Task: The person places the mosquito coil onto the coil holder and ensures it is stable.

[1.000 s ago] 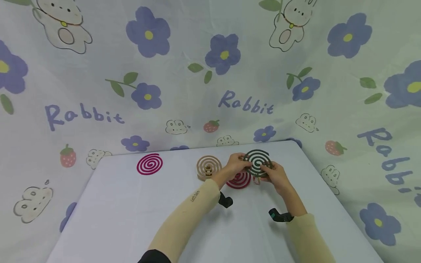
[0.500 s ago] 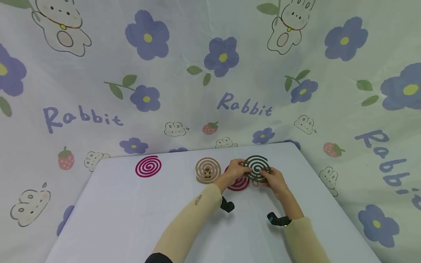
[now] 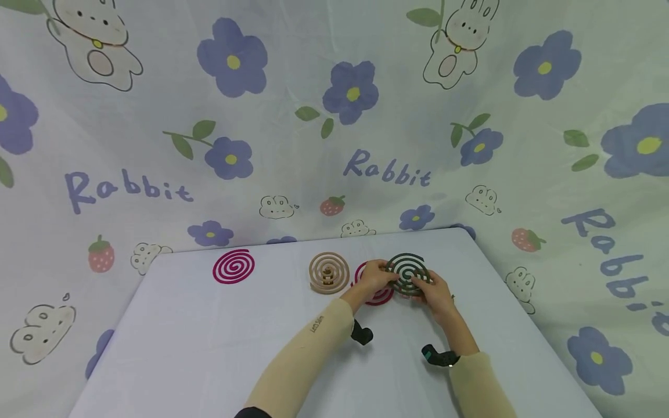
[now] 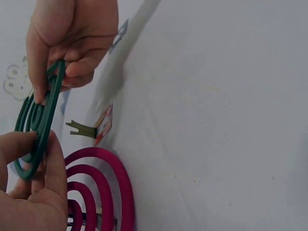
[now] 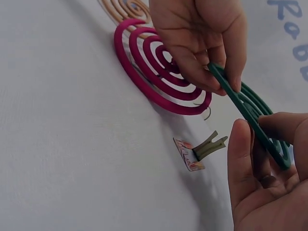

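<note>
A green mosquito coil (image 4: 48, 118) is held above the table by both hands. My left hand (image 3: 372, 278) pinches its left edge between thumb and fingers; my right hand (image 3: 438, 293) pinches the right edge. In the wrist views the coil looks tilted. Just below it stands a small holder with a forked olive top (image 5: 208, 149) and a patterned red and white base, apart from the coil. A magenta coil (image 5: 161, 102) lies beside the left hand, partly hidden by it in the head view.
A tan coil (image 3: 329, 290) sits left of the near magenta coil, with a small brown piece at its middle. Another magenta coil (image 3: 233, 267) is at the table's far left. White cloth covers the table (image 3: 209, 348); a patterned curtain (image 3: 292, 151) hangs behind it.
Both hands have lowered the green coil slightly toward the table, keeping their pinch on it. The head view has tilted up a little. The other coils stay where they were.
</note>
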The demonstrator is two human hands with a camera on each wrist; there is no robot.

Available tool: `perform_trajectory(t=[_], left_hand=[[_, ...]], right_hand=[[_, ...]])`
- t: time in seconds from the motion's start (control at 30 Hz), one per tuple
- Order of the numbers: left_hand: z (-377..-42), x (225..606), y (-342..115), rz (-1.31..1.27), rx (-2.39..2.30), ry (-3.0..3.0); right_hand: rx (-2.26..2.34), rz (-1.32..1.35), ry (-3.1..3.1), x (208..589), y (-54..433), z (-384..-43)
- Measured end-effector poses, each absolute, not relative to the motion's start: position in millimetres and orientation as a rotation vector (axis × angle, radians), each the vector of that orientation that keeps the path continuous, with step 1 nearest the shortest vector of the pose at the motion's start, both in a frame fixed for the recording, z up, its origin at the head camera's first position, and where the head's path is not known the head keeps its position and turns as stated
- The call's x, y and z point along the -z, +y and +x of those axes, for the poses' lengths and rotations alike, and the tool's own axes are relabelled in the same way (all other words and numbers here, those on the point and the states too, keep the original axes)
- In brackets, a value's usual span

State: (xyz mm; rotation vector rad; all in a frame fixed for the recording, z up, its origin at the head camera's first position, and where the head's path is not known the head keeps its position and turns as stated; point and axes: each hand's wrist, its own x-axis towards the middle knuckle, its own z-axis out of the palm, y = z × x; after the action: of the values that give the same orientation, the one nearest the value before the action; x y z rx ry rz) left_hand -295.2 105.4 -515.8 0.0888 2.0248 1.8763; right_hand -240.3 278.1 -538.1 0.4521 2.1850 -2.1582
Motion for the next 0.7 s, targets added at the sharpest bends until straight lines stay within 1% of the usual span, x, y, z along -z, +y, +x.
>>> perform_trajectory(t=[0.2, 0.5, 0.7], left_hand=[[-295, 516, 107, 0.092, -1.851, 2.071], [-299, 510, 106, 0.171, -1.741, 2.161], [-298, 506, 106, 0.163, -1.714, 2.132]], right_hand=[[2.17, 0.487, 2.187, 540, 276, -240], [2.143, 0.534, 2.188, 545, 277, -244], [2.157, 0.505, 2.146, 545, 279, -246]])
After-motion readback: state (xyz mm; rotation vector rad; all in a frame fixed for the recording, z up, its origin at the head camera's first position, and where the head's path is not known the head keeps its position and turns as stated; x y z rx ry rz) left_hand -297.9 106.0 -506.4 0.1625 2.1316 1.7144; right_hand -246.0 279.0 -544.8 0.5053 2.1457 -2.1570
